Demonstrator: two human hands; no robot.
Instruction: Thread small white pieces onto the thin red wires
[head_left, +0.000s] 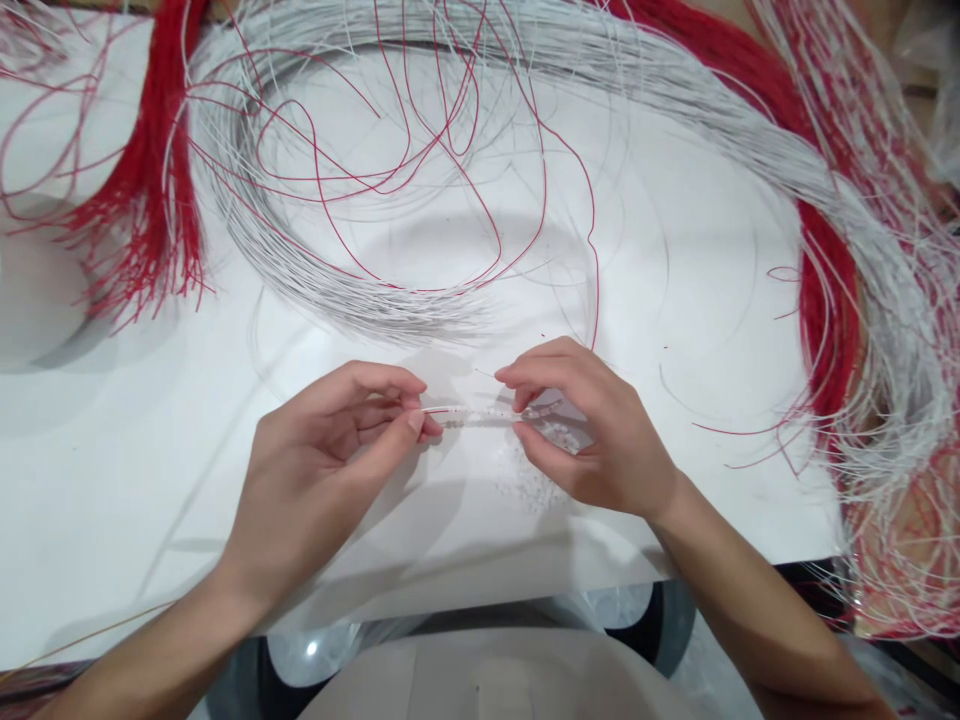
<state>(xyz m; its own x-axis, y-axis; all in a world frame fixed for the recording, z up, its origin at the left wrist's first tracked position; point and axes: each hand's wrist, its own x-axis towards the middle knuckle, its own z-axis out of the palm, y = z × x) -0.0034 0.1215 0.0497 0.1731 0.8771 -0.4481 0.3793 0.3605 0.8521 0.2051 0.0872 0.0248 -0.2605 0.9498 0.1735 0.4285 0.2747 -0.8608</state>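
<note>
My left hand [337, 450] pinches a pair of thin wires, one white and one red, between thumb and fingers. Tiny clear pieces, like small beads or sleeves, sit along the thin wires [480, 414] stretched between my hands. At the other end, my right hand [585, 430] closes its thumb and fingertips around the same wires. Their free end pokes out under the right palm. Below that hand lies a loose pile of tiny clear pieces [534, 485] on the white tabletop [420, 540]. The exact shape of the pieces is too small to make out.
A big coil of white wires [360, 300] curves behind my hands, with loose red wires across it. Bundles of red wire hang at the left [169, 150] and right [829, 300]. A white round object [37, 290] stands at the left edge.
</note>
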